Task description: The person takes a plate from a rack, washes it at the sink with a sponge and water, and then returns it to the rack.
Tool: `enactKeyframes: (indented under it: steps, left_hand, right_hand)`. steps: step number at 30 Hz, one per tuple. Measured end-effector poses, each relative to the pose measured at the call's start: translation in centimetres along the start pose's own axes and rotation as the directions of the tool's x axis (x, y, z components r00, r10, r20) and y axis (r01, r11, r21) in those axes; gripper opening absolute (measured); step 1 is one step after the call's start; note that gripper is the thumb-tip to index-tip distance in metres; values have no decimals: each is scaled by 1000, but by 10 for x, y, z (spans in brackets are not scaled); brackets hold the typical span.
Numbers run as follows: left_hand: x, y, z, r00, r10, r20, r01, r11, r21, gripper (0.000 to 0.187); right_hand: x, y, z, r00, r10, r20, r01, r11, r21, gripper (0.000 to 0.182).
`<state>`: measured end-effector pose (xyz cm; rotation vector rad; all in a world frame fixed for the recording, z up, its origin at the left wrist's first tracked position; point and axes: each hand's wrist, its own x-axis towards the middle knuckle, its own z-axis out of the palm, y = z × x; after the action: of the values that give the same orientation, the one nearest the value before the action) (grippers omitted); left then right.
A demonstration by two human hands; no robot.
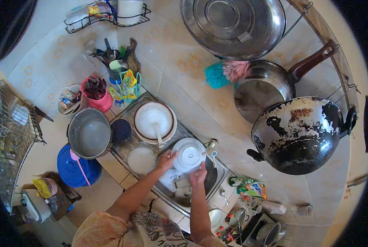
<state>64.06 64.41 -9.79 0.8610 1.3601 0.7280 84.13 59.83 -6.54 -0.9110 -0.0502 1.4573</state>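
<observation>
A white plate with a raised ring and a small mark at its middle is between my hands, over the sink and close to the faucet. My left hand grips its left edge. At its lower right edge, my right hand is closed on the rim. Below the plate, suds and dishes lie in the basin, partly hidden by it. On the drainboard stands a brown-rimmed bowl filled with white foam, a spoon-like handle sticking out. A soapy round dish sits nearer me.
A large pot, a blue lidded tub and a pink utensil holder stand at left. A wok and a saucepan hang on the right wall. Green bottles lie right of the sink.
</observation>
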Motion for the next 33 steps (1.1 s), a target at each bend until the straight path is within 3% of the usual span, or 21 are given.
enactKeyframes:
  steps: [1, 3, 4, 6, 7, 9, 13, 15, 16, 18, 19, 21, 22, 24, 26, 28, 30, 32, 33]
  left_hand:
    - [-1, -1, 5, 1000, -3, 2, 3, 1000, 3, 56]
    - [-2, -3, 16, 972, 203, -117, -214, 972, -94, 67]
    - [5, -20, 22, 973, 202, -110, -212, 973, -93, 67]
    - [23, -45, 32, 922, 352, -161, -344, 936, 76, 75]
    - [12, -30, 32, 923, 351, -155, -344, 936, 76, 75]
    - [-20, 14, 26, 991, 104, -87, -87, 979, 185, 75]
    - [-27, 0, 24, 963, 218, -159, -155, 930, 334, 77]
    - [-28, 2, 14, 997, 21, -81, -36, 982, -186, 75]
    - [-30, 6, 10, 996, 28, -80, -42, 983, -180, 75]
    - [-32, 11, 3, 976, -113, 184, 173, 918, -356, 68]
    - [-29, 11, 2, 980, -101, 170, 157, 920, -360, 68]
    - [-29, 8, 4, 990, 126, 62, -109, 967, -231, 60]
    - [-33, 15, 3, 991, 125, 46, -112, 966, -233, 60]
    - [-40, 27, 2, 974, 218, -56, -223, 969, -104, 60]
    - [-24, 3, 3, 974, 218, -55, -221, 974, -51, 62]
    - [-28, 13, 4, 928, 358, -105, -367, 925, -95, 54]
    - [-35, 25, 0, 956, 275, -105, -281, 958, -49, 52]
    - [-36, 26, 0, 950, 304, -70, -312, 924, -220, 52]
    - [-33, 23, 0, 951, 302, -65, -308, 925, -221, 52]
  right_hand:
    - [0, 1, -3, 1000, 0, -4, 0, 1000, 2, 44]
    - [5, 0, -7, 999, -11, 35, 10, 1000, 27, 43]
    - [1, -2, -7, 999, -15, 29, 14, 1000, 28, 43]
    - [-5, -6, -2, 996, -79, 38, 81, 995, -62, 39]
    - [-11, -7, -2, 996, -83, 34, 85, 995, -61, 39]
    - [-23, -8, 0, 992, -112, 52, 120, 970, -213, 35]
    - [-31, -7, 4, 996, -68, 52, 79, 966, -247, 31]
    - [-19, -10, 8, 997, 39, 67, -29, 989, -148, 32]
    - [-10, -12, 9, 997, 35, 71, -24, 990, -142, 32]
    - [9, -17, 20, 998, 66, 17, -62, 985, -158, 35]
    - [20, -17, 31, 997, 70, 35, -64, 985, -160, 35]
    - [35, -12, 50, 996, -54, -74, 43, 989, -142, 41]
    - [47, -8, 44, 997, -40, -65, 30, 989, -145, 41]
    - [83, -1, 34, 993, 1, 122, 16, 990, -143, 48]
    - [98, 6, 39, 995, -33, 99, 55, 971, -231, 49]
    - [96, 5, 56, 991, 44, 125, -15, 974, -225, 50]
    - [102, 8, 62, 996, 19, 93, 1, 976, -217, 50]
    - [113, 10, 56, 994, 67, 82, -52, 984, -170, 51]
    - [119, 10, 53, 995, 64, 77, -50, 984, -170, 51]
